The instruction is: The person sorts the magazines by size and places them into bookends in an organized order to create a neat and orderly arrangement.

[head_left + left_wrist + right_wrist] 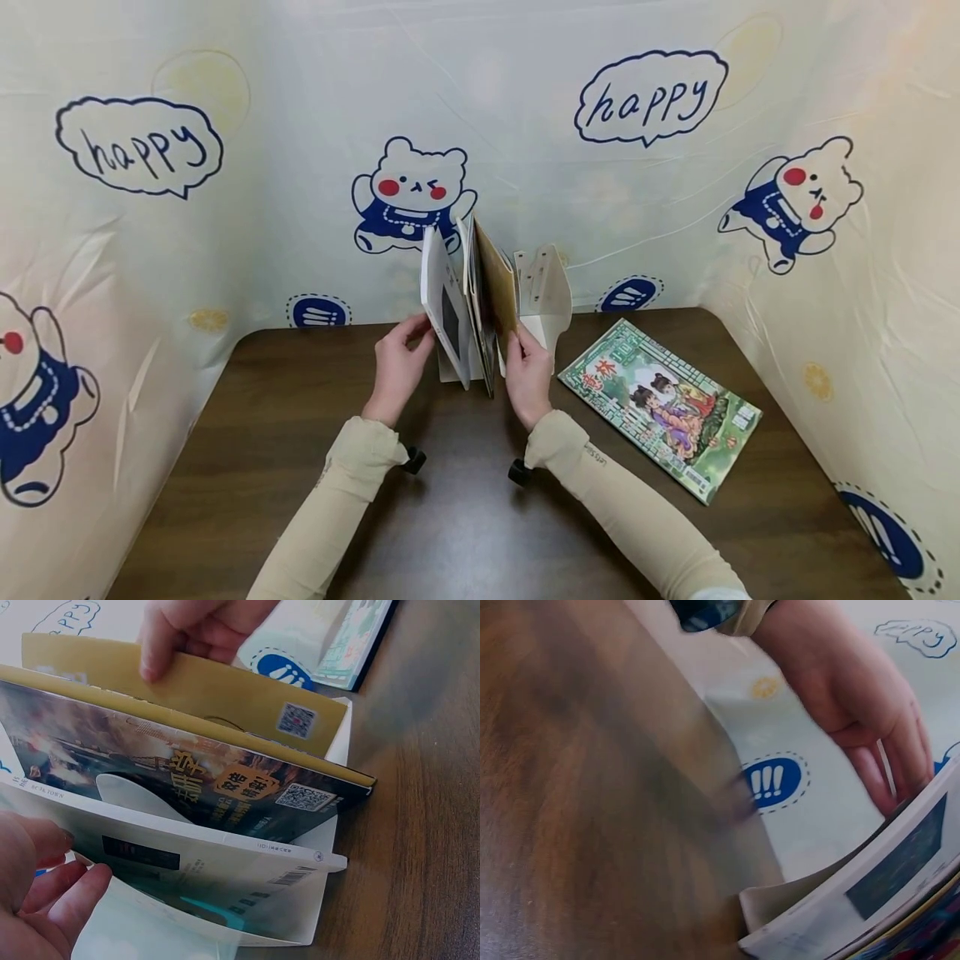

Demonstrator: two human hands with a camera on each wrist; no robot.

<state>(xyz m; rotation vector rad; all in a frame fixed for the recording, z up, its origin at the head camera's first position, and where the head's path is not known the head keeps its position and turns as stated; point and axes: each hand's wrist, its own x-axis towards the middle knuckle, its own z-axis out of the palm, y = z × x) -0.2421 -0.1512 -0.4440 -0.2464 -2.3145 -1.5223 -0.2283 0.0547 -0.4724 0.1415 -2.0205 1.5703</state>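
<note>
Several books stand upright in a white bookend (pixel 553 292) on the table. In the head view my left hand (pixel 401 367) is at the left of the group, beside a white book (pixel 442 300). In the left wrist view its thumb and fingers pinch the edge of the bookend's left side panel, next to the white book. My right hand (pixel 528 375) grips a yellow-brown book (pixel 497 279), with the thumb on its cover in the left wrist view. Between these stands a dark-covered book (pixel 172 765) with a QR code. The white book leans slightly apart from it.
A green illustrated magazine (pixel 660 408) lies flat on the brown table (pixel 465 517), right of the bookend. Behind the table hangs a pale cloth (pixel 517 100) with bear drawings. Each wrist has a small black device (pixel 520 472) below it.
</note>
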